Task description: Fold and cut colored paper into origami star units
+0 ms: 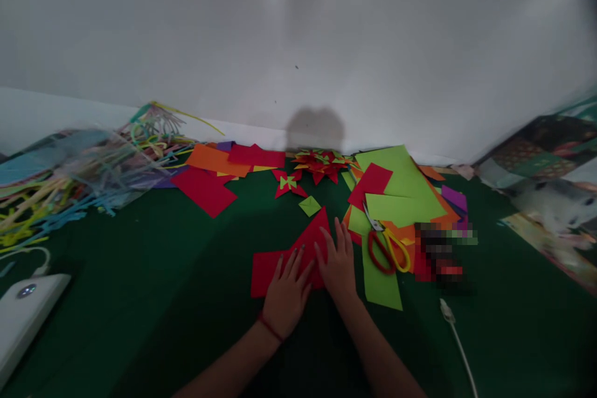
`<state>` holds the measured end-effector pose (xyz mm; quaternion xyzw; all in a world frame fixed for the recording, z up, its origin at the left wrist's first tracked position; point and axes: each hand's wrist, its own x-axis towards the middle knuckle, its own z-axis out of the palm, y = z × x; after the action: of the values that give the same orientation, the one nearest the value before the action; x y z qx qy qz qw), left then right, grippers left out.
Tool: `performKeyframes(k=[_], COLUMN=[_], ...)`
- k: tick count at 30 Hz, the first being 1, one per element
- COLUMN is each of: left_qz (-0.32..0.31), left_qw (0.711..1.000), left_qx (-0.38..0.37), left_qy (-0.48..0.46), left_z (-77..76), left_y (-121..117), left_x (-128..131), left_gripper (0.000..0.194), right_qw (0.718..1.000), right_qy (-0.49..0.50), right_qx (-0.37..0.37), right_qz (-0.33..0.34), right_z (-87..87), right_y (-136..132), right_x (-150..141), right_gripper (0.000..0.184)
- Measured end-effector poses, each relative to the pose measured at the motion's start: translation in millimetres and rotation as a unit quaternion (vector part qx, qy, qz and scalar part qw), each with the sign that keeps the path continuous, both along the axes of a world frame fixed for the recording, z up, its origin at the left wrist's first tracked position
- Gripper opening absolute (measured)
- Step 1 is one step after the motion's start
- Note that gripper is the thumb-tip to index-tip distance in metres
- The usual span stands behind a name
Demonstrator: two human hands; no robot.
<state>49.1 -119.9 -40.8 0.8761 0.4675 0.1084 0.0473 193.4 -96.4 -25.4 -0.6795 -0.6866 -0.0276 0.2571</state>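
A red sheet of paper (269,267) lies on the green tabletop, its right part folded up diagonally into a point. Across its middle rests my left hand (285,298), fingers stretched out flat on the paper. My right hand (338,264) lies on the folded right part, fingers extended and spread. Neither hand grips anything. Just beyond the fold sits a small green folded paper square (310,206). Behind that is a red paper star (288,183) with a green cutout on top. Scissors (383,245) with red and yellow handles lie to the right of my right hand.
Green paper sheets (396,174) and orange scraps spread at the right, beside a pixelated dark object (441,255). Layered paper stars (321,165) stand by the wall. Colourful strips (135,149) pile at left, near a white power bank (32,317). A white cable (459,345) lies at right.
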Motion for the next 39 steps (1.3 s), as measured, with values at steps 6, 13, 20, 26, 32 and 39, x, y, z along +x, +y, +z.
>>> performKeyframes(k=[6, 13, 20, 26, 32, 39], left_qz=[0.001, 0.035, 0.07, 0.075, 0.125, 0.054], left_qw=[1.0, 0.999, 0.997, 0.992, 0.962, 0.94], left_qx=[-0.018, -0.019, -0.005, -0.099, -0.238, -0.324], left_qy=[0.019, 0.024, 0.023, -0.026, -0.051, -0.095], left_z=[-2.3, 3.3, -0.6, 8.9, 34.7, 45.7], left_y=[0, 6, 7, 22, 47, 53], left_x=[2, -24, -55, -61, -55, -52], left_gripper=[0.051, 0.054, 0.057, 0.063, 0.045, 0.011], right_qw=[0.998, 0.996, 0.994, 0.968, 0.96, 0.946], right_qy=[-0.033, -0.015, 0.079, 0.247, 0.261, 0.304], right_qx=[-0.05, -0.088, -0.071, 0.028, 0.094, 0.058], right_qz=[-0.012, -0.022, -0.009, -0.038, -0.03, -0.096], right_z=[-13.2, -19.2, -16.2, -4.7, 1.3, 6.1], right_y=[14, 15, 14, 6, -1, -18], right_x=[-7, -3, -1, 9, 11, 15], right_gripper=[0.04, 0.044, 0.042, 0.031, 0.025, 0.027])
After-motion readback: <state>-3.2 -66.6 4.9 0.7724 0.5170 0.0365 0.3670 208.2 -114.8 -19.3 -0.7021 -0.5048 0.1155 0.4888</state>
